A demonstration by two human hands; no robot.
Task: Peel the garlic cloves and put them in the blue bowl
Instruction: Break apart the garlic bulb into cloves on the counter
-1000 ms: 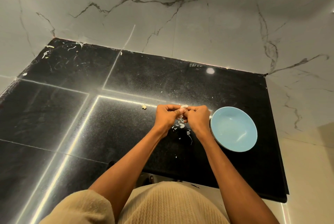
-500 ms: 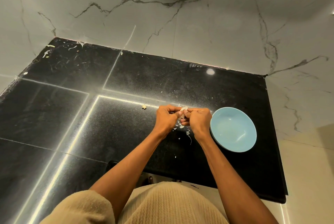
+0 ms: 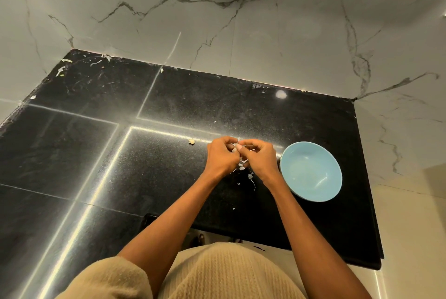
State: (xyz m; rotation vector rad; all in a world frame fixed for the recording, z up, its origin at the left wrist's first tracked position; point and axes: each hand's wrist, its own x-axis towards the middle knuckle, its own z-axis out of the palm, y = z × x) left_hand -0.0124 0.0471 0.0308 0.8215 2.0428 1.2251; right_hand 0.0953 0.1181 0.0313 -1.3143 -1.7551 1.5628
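Frame centre: left hand [image 3: 223, 157] and right hand [image 3: 259, 157] pressed together, fingers curled, both pinching a garlic clove [image 3: 237, 147], mostly hidden, probably half-peeled. Peel scraps [image 3: 251, 176] on the black counter [image 3: 144, 178] below the hands. Blue bowl [image 3: 311, 171] just right of the right hand, contents unclear. Small scrap [image 3: 191, 141] lies left of the hands.

A black counter [image 3: 169, 178] carries a blue bowl [image 3: 311, 172] at its right, white peel scraps [image 3: 251, 175] just left of it (more flecks lie far back-left), and a small pale bit [image 3: 191, 141].
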